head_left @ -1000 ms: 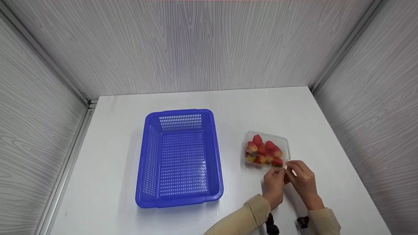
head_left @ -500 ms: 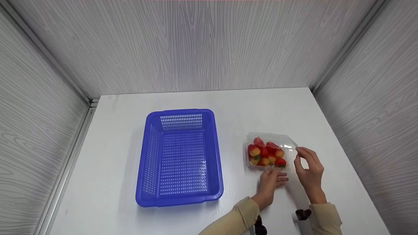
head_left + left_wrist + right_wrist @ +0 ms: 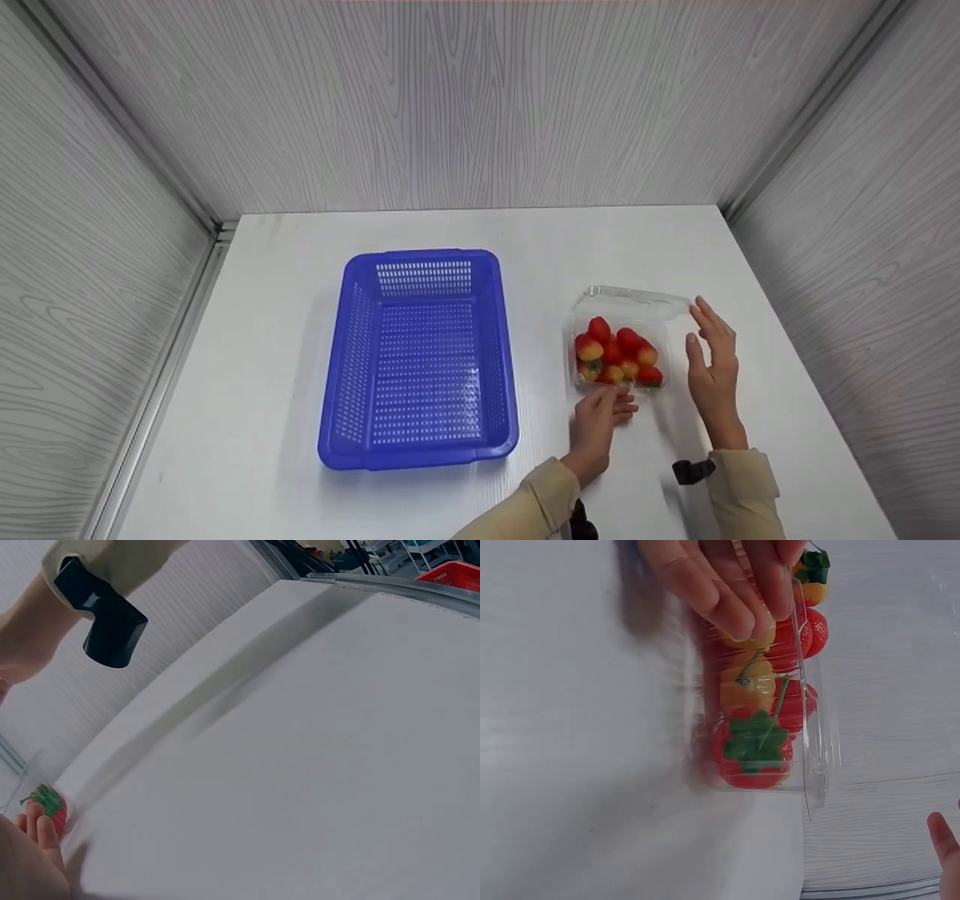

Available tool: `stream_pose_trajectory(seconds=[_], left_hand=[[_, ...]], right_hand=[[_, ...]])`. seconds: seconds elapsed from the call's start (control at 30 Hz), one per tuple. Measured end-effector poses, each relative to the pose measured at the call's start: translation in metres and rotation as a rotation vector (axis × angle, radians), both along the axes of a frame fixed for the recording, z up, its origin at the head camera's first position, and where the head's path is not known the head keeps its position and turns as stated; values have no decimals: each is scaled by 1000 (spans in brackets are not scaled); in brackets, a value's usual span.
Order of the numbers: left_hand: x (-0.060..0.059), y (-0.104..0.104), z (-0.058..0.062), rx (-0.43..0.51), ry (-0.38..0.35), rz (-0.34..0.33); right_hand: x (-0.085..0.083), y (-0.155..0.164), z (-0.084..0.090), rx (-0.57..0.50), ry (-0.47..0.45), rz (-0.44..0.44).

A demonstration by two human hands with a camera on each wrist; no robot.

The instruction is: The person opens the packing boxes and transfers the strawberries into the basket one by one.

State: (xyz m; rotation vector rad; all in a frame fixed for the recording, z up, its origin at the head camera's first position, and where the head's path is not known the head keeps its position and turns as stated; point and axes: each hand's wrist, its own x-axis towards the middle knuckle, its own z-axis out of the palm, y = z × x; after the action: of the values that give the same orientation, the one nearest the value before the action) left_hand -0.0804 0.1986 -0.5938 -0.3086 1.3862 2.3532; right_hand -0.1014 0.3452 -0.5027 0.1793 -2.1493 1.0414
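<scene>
A clear plastic box [image 3: 619, 358] of red and yellowish strawberries [image 3: 615, 352] stands on the white table, right of centre. Its clear lid [image 3: 634, 301] is swung back to the far side. My left hand [image 3: 609, 405] lies at the box's near wall with straight fingers [image 3: 731, 592] touching it. My right hand [image 3: 705, 341] hovers just right of the box, fingers straight, holding nothing, its tips close to the lid's right corner. In the right wrist view the strawberries [image 3: 756, 744] show through the box wall, and one right fingertip [image 3: 942, 834] enters at the lower right.
An empty blue perforated basket [image 3: 420, 360] stands left of the box, a short gap between them. Grey wood-grain walls close the table [image 3: 480, 232] on three sides. The left wrist view shows bare table [image 3: 315, 765] and a black wrist camera [image 3: 111, 615].
The lid has swung from shut to fully back. My right hand let go of it and spread out beside the box. My left hand slid a little left along the near wall.
</scene>
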Motion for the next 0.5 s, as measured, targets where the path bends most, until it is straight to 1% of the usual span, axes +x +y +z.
stream_pose_trajectory(seconds=[0.13, 0.17, 0.2, 0.37, 0.5], left_hand=[[3, -1, -1, -10, 5, -17], [4, -1, -2, -13, 6, -21], [5, -1, -2, -20, 6, -28], [8, -3, -2, -53, 11, -48], [10, -3, -3, -77, 16, -45]], right_hand=[[-6, 3, 2, -42, -91, 67], [-6, 0, 6, -58, -114, 81], [-7, 1, 7, -72, -147, 87], [-18, 10, 6, -171, -354, 123], [-28, 23, -4, -261, -520, 199]])
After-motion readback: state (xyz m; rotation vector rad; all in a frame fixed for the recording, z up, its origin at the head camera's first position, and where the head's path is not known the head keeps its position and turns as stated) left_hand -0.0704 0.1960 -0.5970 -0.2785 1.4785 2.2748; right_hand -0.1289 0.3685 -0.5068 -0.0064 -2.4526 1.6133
